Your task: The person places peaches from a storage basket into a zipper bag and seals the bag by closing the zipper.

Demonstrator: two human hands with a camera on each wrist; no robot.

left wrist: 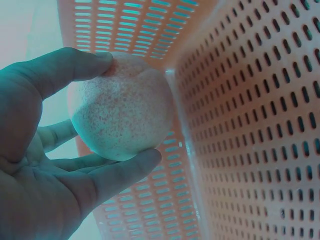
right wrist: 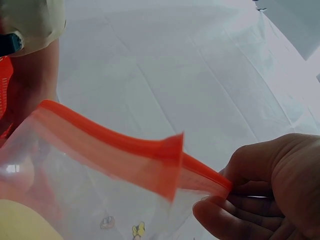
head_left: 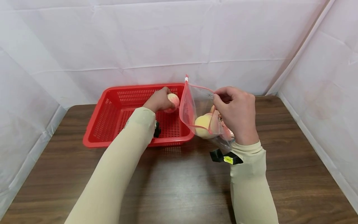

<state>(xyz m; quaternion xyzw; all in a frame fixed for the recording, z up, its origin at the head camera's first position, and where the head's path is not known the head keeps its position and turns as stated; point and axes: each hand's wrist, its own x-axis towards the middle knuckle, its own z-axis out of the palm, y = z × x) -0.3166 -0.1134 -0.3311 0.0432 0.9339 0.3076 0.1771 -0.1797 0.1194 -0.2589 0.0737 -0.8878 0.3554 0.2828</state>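
My left hand (head_left: 160, 100) grips a pinkish speckled peach (head_left: 173, 102) at the right end of a red slotted basket (head_left: 112, 143). In the left wrist view, the thumb presses the peach (left wrist: 122, 107) from one side and the fingers curl under the other. With thumb and fingertips my right hand (head_left: 237, 107) pinches the red zip edge of a clear zip bag (head_left: 199, 96), just right of the basket. The bag's mouth gapes toward the basket. Inside it lies a yellow peach (head_left: 203, 124), with more fruit partly hidden behind my right hand.
A dark wooden table (head_left: 179, 186) carries the basket and bag. White sheeting (head_left: 167, 37) hangs behind and at both sides. Black wrist cameras are strapped on both sleeves; the right one (head_left: 226, 157) sits just in front of the bag.
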